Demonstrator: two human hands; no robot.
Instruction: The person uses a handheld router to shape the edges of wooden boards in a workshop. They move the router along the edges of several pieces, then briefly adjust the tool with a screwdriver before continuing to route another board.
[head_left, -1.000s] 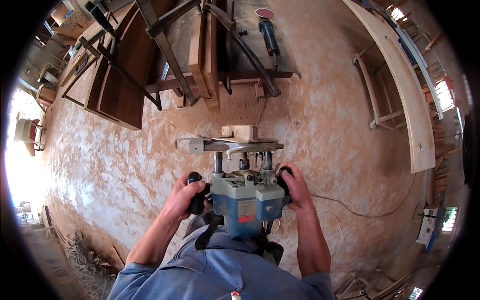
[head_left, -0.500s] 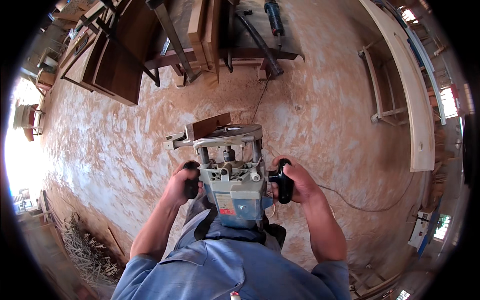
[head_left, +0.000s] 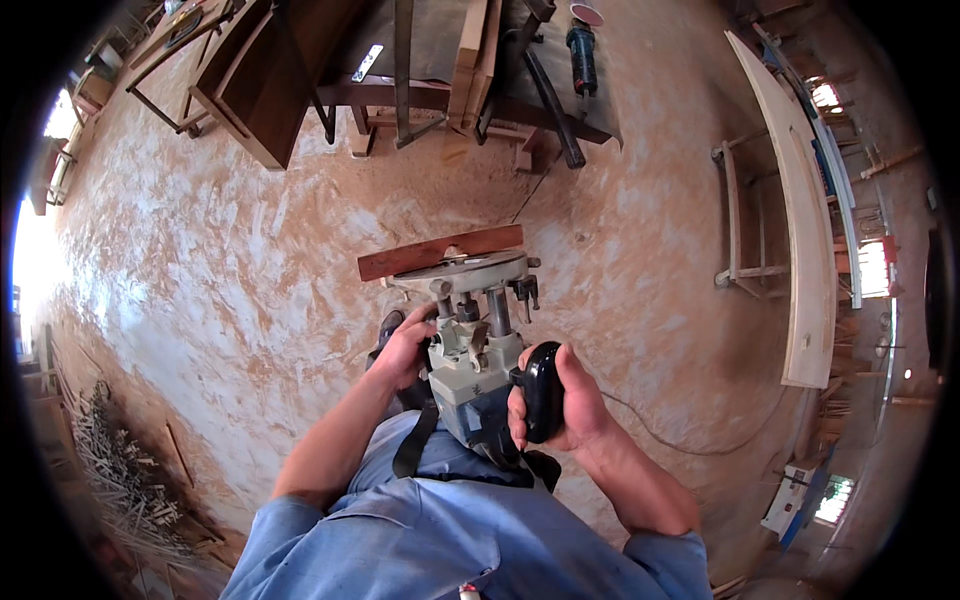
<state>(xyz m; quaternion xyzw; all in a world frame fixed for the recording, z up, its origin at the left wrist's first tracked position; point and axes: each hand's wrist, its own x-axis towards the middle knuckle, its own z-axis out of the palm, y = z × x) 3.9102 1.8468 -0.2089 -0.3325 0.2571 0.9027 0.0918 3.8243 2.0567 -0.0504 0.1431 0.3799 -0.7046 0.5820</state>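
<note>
Close in front of my body is a plunge router (head_left: pixel 468 385), tilted, with a grey and blue motor housing and its round base (head_left: pixel 475 272) facing away from me. A reddish-brown wooden strip (head_left: pixel 440 252) stands along the base's far side. My right hand (head_left: pixel 583 405) is wrapped round the router's black side handle (head_left: pixel 544 390), thumb over its top. On the opposite side, my left hand (head_left: pixel 402 352) is closed against the router; that handle is mostly hidden behind the hand and housing.
Ahead stands a workbench (head_left: pixel 420 92) with wooden boards, metal clamps and an angle grinder (head_left: pixel 582 58). A long pale board (head_left: pixel 808 260) rests on a frame at right. Wood scraps (head_left: pixel 120 480) are heaped at left; a cord (head_left: pixel 690 450) crosses the dusty floor.
The router has turned in my hands, its housing and base now angled and a different side showing. My right hand has come lower and nearer; the bench has shifted right in view.
</note>
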